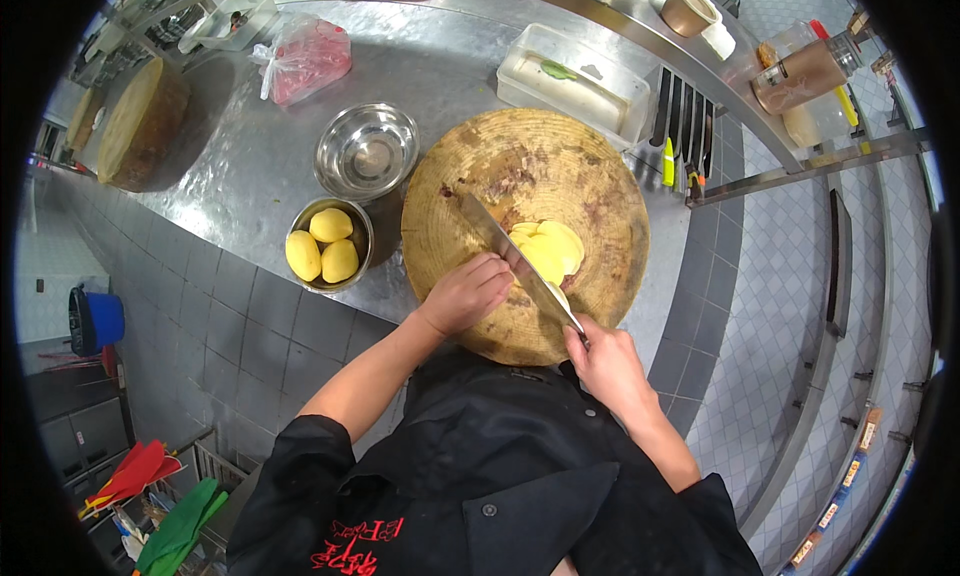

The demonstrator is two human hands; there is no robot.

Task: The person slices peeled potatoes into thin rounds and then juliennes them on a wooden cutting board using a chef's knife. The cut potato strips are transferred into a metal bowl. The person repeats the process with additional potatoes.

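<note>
My right hand [611,358] grips the handle of a kitchen knife [487,227], whose broad blade slants across the round wooden chopping block [600,171]. Curled fingers of my left hand [471,292] rest close against the near-left side of the blade; whatever lies under them is hidden. On the blade's other side, thin pale-yellow potato slices [553,247] overlap in a pile, with another slice right beside the blade. Left of the block, a metal bowl [365,223] holds three peeled potatoes [303,256]. Behind it stands a shiny steel bowl [367,152].
A clear plastic tub [517,88] with a green leaf inside stands behind the block, near a rack of knives [681,118]. Farther left are a tied plastic bag [311,58] and a second thick wooden block [142,126]. A metal shelf rail [600,13] crosses above the steel table [225,208].
</note>
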